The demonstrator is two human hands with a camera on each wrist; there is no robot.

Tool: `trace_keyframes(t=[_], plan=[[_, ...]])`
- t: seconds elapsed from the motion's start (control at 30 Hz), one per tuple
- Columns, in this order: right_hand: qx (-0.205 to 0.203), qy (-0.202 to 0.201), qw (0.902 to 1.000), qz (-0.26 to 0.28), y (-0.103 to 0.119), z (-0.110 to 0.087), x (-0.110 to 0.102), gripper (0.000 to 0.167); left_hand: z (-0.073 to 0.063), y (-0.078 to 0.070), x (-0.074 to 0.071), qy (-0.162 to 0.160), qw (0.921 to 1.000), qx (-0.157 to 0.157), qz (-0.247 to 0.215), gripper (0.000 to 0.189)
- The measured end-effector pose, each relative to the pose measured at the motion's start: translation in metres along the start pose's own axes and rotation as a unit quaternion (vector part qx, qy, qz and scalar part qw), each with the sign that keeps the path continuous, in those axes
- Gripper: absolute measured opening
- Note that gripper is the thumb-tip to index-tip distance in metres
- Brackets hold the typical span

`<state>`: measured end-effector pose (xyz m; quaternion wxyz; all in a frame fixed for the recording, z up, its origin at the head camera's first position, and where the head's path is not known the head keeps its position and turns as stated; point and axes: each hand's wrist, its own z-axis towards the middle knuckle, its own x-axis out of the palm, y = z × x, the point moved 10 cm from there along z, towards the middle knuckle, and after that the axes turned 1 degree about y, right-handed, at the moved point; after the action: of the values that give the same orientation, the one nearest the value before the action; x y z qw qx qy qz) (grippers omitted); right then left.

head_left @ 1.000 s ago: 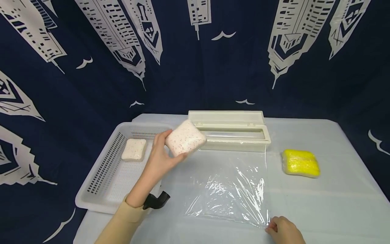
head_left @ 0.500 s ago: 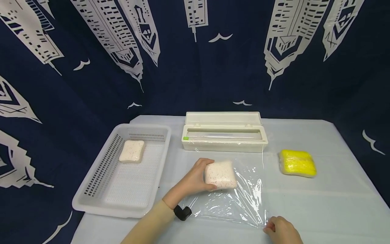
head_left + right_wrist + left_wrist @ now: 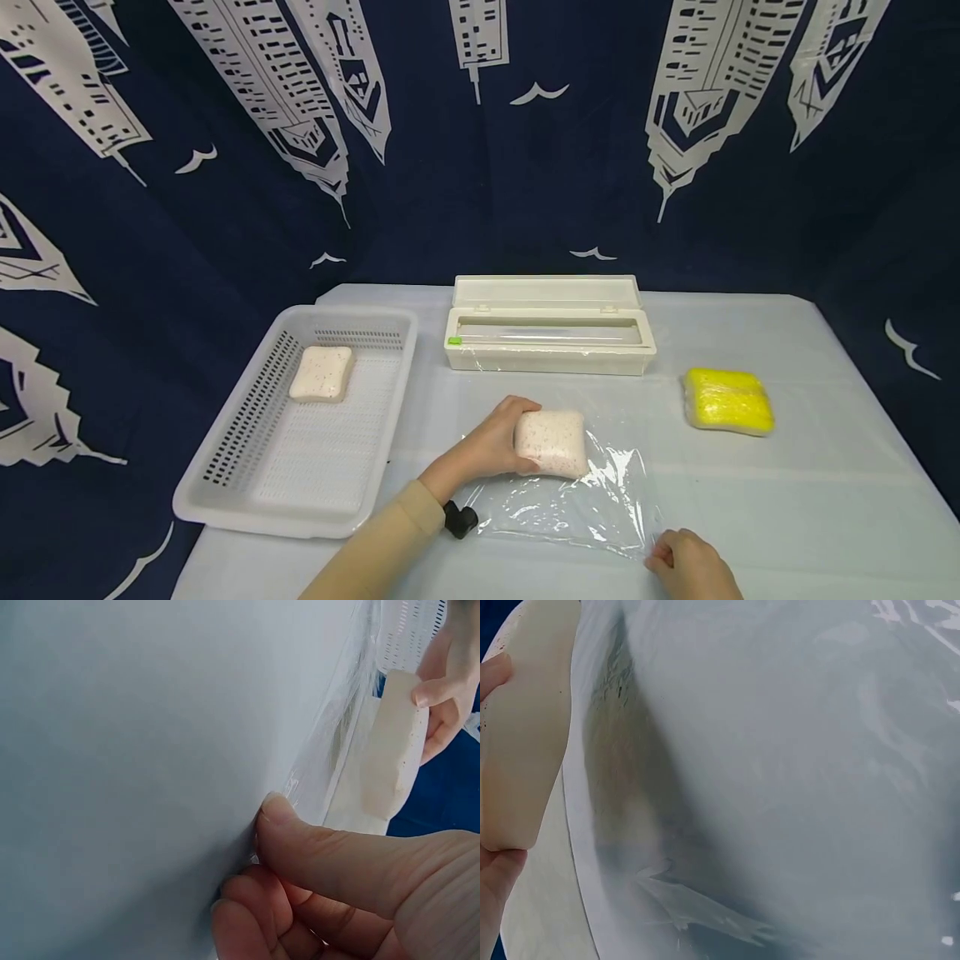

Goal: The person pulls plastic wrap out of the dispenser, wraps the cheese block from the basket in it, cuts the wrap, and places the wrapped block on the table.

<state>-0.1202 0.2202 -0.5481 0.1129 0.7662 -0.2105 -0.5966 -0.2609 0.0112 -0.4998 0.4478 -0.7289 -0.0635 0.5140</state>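
My left hand (image 3: 491, 442) grips a rounded, cream block with reddish specks (image 3: 553, 443) by its left side, thumb at the near edge. The block is close over a sheet of clear plastic wrap (image 3: 570, 508), at its middle. In the left wrist view the block (image 3: 529, 727) stands edge-on above the wrap. At the wrap's near right corner, my right hand (image 3: 693, 565) pinches the film between thumb and curled fingers. The right wrist view shows the thumb (image 3: 300, 840) on the film's edge. The wrap comes from a cream dispenser box (image 3: 551, 360) with its lid raised.
To the left, a white perforated basket (image 3: 225, 400) holds another speckled block (image 3: 322, 373). A yellow block wrapped in film (image 3: 727, 402) lies at the right on the pale table (image 3: 810, 508). A dark curtain with printed buildings (image 3: 480, 200) hangs behind.
My left hand has carried the speckled block from beside the basket to the right and down, over the middle of the wrap. The right hand keeps its pinch at the corner.
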Motion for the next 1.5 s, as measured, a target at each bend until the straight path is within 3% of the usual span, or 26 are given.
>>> trace_keyframes(t=[0.57, 0.8, 1.03, 1.13, 1.33, 1.5], plan=[[-0.002, -0.008, 1.0, 0.001, 0.002, 0.0, -0.002, 0.02, -0.004, 0.011, 0.016, 0.028, 0.9994, -0.018, 0.004, 0.082], [-0.006, -0.013, 0.9999, 0.002, 0.002, 0.0, -0.002, 0.019, -0.005, 0.015, 0.021, 0.039, 0.9991, -0.009, 0.011, 0.086], [0.005, -0.011, 0.9999, 0.003, 0.001, 0.002, 0.0, 0.018, -0.009, 0.011, 0.022, 0.047, 0.9973, 0.004, 0.057, 0.099], [0.011, -0.008, 0.9999, 0.003, 0.001, 0.004, 0.002, 0.017, -0.018, 0.006, 0.014, 0.034, 0.996, 0.017, 0.082, 0.095], [0.005, -0.006, 1.0, 0.002, 0.001, 0.004, 0.002, 0.018, -0.054, -0.007, -0.015, -0.01, 0.9945, 0.029, 0.1, 0.056], [0.003, -0.002, 1.0, 0.0, 0.001, 0.006, 0.001, 0.017, -0.086, 0.004, -0.023, -0.019, 0.9927, 0.013, 0.119, 0.041]])
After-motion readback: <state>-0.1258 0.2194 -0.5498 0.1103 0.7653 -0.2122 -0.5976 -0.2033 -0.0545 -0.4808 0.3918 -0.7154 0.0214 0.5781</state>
